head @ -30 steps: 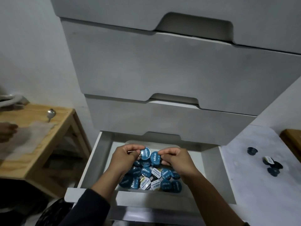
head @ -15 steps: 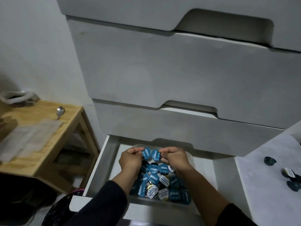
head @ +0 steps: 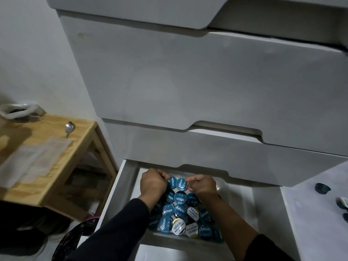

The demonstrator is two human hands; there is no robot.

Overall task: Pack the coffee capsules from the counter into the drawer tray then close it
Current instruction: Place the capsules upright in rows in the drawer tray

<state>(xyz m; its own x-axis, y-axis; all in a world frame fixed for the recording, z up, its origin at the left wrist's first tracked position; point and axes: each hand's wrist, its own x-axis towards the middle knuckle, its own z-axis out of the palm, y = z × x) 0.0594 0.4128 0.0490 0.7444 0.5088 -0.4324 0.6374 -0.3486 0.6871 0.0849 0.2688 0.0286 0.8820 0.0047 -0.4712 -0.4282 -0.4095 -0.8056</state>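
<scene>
"EXCELSO" reads across the foil lids, mostly blue, a few white and gold (smaller print illegible). Left hand (head: 153,184) pinches one blue capsule (head: 171,183), right hand (head: 202,186) pinches its neighbour (head: 182,184), both at the far end of the clear tray (head: 223,185) inside the open drawer (head: 120,187). Three capsules (head: 322,188) sit on the counter (head: 310,223).

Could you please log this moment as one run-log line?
left hand: pinches capsule | right hand: pinches capsule | tray: nearly full | drawer: open | counter: capsules left
</scene>
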